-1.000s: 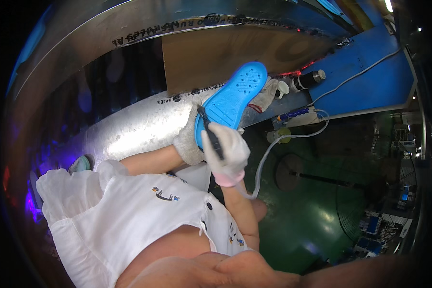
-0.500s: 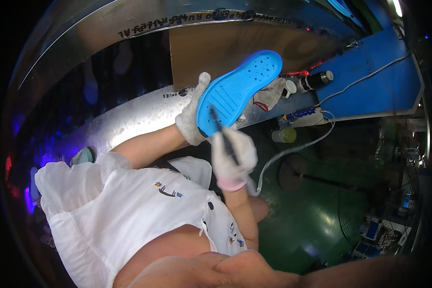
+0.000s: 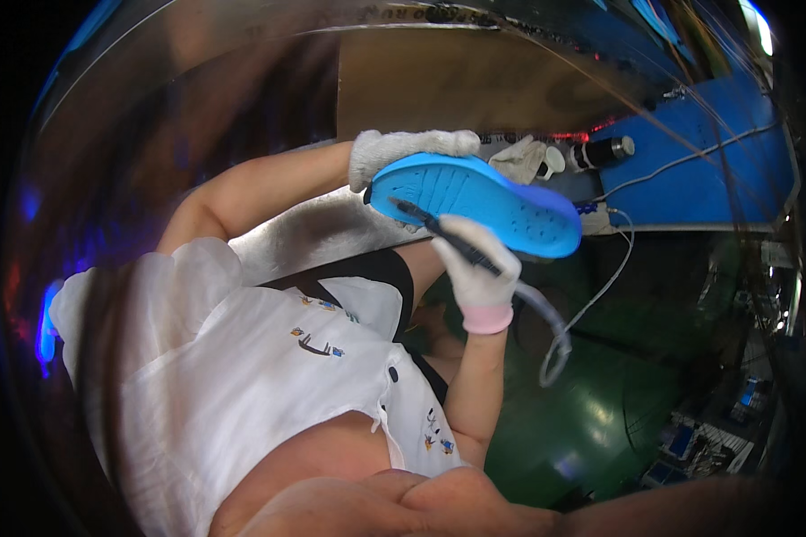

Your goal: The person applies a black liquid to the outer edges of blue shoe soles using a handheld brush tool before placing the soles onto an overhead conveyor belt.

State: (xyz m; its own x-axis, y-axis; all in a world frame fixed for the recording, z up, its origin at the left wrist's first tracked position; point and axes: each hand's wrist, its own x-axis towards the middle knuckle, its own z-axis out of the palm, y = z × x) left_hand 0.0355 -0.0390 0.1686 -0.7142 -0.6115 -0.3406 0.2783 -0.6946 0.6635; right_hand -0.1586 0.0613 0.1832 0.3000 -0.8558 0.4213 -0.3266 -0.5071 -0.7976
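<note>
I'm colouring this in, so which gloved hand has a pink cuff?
The right hand, holding the black tool; the left hand, gripping the blue shoe sole, shows no pink.

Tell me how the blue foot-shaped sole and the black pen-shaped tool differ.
The blue foot-shaped sole is broad, the black pen-shaped tool slim. The left hand holds the sole, the right hand the tool. Both are in gloved hands and slant down toward the picture's right.
</note>
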